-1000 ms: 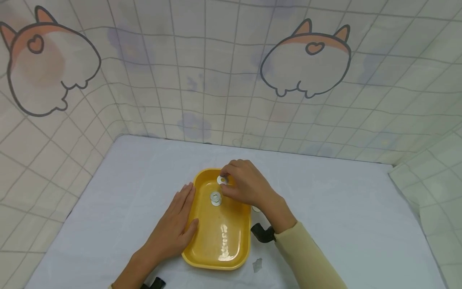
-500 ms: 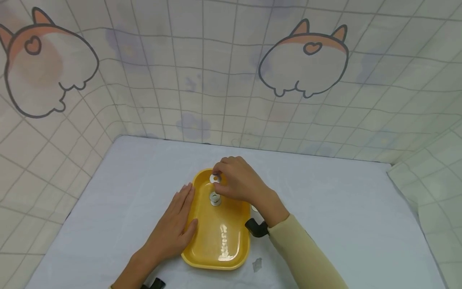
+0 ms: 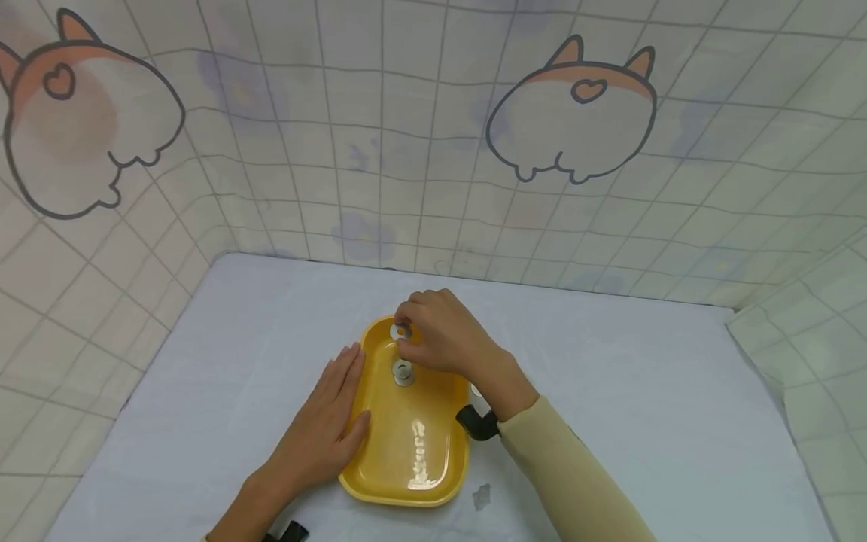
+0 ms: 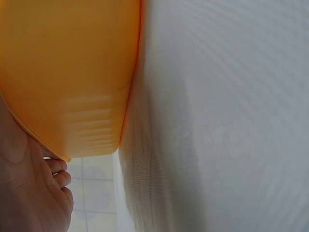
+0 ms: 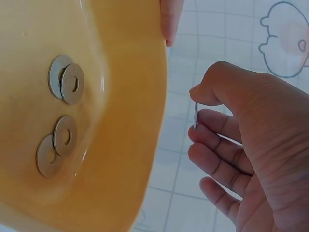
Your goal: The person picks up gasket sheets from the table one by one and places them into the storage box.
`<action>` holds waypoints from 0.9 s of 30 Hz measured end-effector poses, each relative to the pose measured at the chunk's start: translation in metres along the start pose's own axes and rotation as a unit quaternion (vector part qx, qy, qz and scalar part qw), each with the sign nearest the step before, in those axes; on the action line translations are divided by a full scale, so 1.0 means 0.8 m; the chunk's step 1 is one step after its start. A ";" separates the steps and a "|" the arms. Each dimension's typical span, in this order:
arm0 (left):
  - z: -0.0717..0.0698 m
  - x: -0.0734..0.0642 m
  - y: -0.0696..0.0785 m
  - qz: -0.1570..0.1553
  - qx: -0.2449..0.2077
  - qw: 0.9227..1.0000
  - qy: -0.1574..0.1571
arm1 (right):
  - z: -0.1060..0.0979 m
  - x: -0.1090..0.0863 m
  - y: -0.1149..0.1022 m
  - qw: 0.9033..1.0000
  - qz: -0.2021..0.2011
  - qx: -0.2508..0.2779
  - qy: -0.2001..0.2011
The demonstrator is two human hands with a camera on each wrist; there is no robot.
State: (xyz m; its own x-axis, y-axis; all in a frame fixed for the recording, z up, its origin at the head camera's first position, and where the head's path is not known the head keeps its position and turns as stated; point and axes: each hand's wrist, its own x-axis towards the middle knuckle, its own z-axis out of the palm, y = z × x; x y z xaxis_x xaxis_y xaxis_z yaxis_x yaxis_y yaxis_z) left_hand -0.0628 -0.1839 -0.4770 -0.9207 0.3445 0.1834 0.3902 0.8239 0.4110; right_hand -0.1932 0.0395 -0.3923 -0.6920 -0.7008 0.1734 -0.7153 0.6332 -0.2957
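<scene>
A yellow tray (image 3: 389, 452) lies on the white-covered table. My left hand (image 3: 318, 425) rests along its left rim with the fingers straight; in the left wrist view, that hand (image 4: 36, 193) lies against the tray's edge. Over the tray's far end, my right hand (image 3: 443, 335) pinches a flat metal washer (image 3: 395, 333) between thumb and fingertips. The right wrist view shows this washer (image 5: 195, 116) edge-on. Inside the tray, two overlapping pairs of washers (image 5: 73, 84) show in that same view; in the head view, part of them is hidden by the right hand.
A pale round piece (image 3: 476, 391) sits just right of the tray, partly covered by the right wrist. A small grey patch (image 3: 482, 497) marks the cloth near the tray's front right corner. A grid-patterned curtain (image 3: 433, 150) with cartoon animals rises behind the table.
My right hand has shifted left and slightly away from me over the tray, carrying the washer with it. My left hand has stayed at the rim.
</scene>
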 end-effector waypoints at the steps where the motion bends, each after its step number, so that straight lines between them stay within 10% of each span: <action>1: 0.000 0.000 0.000 0.000 0.001 1.000 0.000 | 0.000 0.001 0.000 1.000 -0.001 -0.001 -0.001; 27: -0.001 0.000 0.000 -0.014 -0.001 1.000 -0.010 | -0.008 -0.047 0.019 0.997 0.083 0.007 -0.002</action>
State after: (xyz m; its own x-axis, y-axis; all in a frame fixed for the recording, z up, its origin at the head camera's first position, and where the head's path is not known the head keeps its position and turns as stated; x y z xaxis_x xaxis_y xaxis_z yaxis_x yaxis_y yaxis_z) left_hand -0.0628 -0.1840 -0.4760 -0.9310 0.3305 0.1550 0.3649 0.8320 0.4179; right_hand -0.1788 0.0779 -0.3972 -0.8003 -0.5880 0.1173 -0.5896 0.7361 -0.3324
